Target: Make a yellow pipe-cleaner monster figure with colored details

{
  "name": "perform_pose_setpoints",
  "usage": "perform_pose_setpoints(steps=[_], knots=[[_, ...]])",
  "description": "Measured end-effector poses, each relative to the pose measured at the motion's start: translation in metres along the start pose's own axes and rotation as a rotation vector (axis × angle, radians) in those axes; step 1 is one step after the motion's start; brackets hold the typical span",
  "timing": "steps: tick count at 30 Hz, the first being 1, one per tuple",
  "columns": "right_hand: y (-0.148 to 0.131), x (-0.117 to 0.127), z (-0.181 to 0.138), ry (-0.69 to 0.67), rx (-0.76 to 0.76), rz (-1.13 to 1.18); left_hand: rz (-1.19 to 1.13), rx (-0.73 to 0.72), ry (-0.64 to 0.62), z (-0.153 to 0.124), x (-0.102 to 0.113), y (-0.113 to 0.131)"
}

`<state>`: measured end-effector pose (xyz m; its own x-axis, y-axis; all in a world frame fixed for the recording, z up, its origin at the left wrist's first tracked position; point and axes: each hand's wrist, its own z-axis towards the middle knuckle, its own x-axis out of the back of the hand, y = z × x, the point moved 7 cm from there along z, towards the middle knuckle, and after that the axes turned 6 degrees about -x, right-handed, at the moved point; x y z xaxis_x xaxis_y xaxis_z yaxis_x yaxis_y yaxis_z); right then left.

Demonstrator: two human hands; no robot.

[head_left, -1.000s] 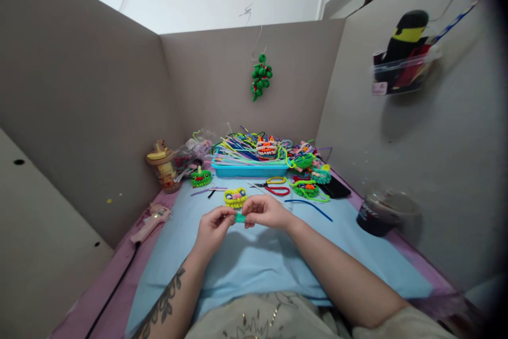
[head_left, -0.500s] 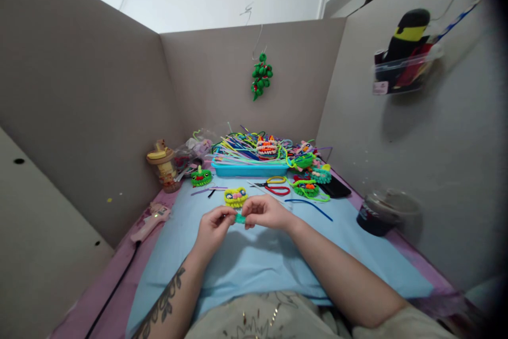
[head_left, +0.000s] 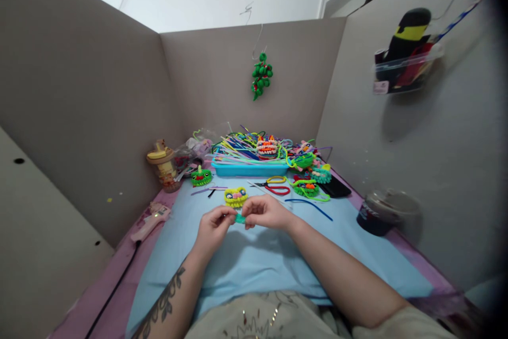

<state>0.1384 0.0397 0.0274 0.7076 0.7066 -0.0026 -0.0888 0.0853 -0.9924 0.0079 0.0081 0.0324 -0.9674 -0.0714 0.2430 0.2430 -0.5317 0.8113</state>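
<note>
Between my hands is a small teal-green fuzzy piece [head_left: 239, 218], which looks like pipe cleaner. My left hand [head_left: 214, 226] pinches its left end with thumb and forefinger. At the right end, my right hand [head_left: 265, 212] grips it with curled fingers, which hide part of it. Just beyond my fingers sits a yellow pipe-cleaner creature [head_left: 235, 197] with eyes and a pink middle. Scissors [head_left: 278, 190] with red and yellow handles lie behind my right hand. A dark blue pipe cleaner [head_left: 311, 207] rests to their right.
A blue tray [head_left: 250, 170] heaped with pipe cleaners stands at the back. Green creatures [head_left: 201, 176] and a black phone [head_left: 336, 189] lie near it. A pink glue gun [head_left: 151, 222] and a lidded cup [head_left: 164, 167] are left; a dark tub [head_left: 375, 214] is right.
</note>
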Motion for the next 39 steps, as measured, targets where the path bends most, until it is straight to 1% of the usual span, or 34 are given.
perform_pose_setpoints(steps=[15,21,25,29,33,39], knots=[[-0.001,0.000,0.000,0.006,-0.015,-0.008,-0.021,0.012,-0.001,0.000,0.000,-0.004],[0.000,0.005,0.002,0.056,0.023,-0.007,-0.035,0.071,0.015,0.000,-0.001,-0.008],[0.000,0.006,0.004,0.060,0.053,0.009,-0.048,0.102,0.012,0.000,-0.003,-0.011],[-0.002,0.005,0.005,0.037,0.105,0.045,-0.057,0.103,0.002,0.000,-0.003,-0.011],[-0.002,0.005,0.005,0.028,0.112,0.052,-0.060,0.111,-0.007,0.001,-0.004,-0.013],[-0.001,0.009,0.006,0.083,0.124,0.047,-0.072,0.132,-0.002,0.002,-0.004,-0.014]])
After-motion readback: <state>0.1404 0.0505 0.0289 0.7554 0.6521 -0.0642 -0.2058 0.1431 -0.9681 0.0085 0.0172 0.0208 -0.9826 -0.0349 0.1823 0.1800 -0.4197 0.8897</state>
